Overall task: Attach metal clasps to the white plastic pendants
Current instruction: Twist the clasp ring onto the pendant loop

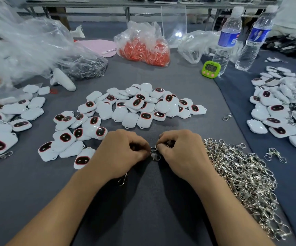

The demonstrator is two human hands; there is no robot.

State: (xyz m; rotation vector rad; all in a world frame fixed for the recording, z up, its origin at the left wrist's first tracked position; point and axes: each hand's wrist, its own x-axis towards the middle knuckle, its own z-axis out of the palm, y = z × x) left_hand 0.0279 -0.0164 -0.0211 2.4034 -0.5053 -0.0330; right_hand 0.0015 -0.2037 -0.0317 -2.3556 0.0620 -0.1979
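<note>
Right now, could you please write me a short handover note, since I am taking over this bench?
Left hand and right hand: both pinch one metal clasp between them; no pendant visible in either.
Loose clasps: heap at right.
Pendants without clasps: centre pile.
Done: the left pile and right pile show clasps on some pendants.
Left: the centre pile.

You have two water bottles [226, 39] at one o'clock, one green timer [211, 69] beside them, and one bag of orange pieces [143, 47] at twelve. White pendants [140, 105] lie in three heaps, too many to count. One heap of metal clasps [241, 178] sits at three o'clock.
</note>
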